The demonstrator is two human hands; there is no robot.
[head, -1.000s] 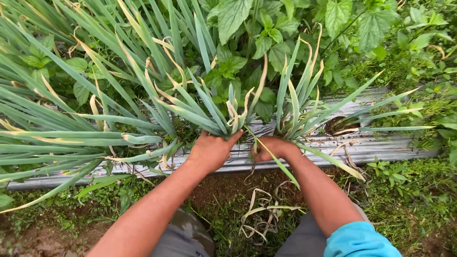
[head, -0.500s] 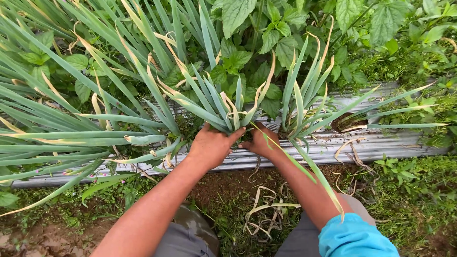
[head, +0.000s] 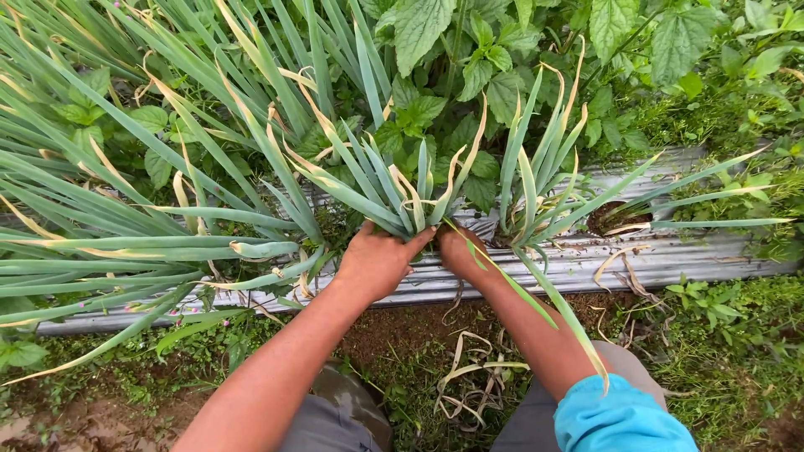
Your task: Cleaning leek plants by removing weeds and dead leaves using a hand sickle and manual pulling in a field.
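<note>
Leek clump [head: 410, 197] sits at twelve o'clock, rooted in silver mulch sheeting [head: 670, 259]; my left hand [head: 377, 261] clenches its base, my right hand [head: 459, 249] grasping beside it. Stripped yellow leaves [head: 469, 377] lie at six o'clock; many dry tips remain.

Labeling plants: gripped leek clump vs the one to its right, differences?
The gripped clump has both hands at its base, left hand and right hand; the right clump stands untouched. The gripped clump fans wide; the right one stands more upright. Both have yellowing leaf tips and grow through the silver mulch sheet.
</note>
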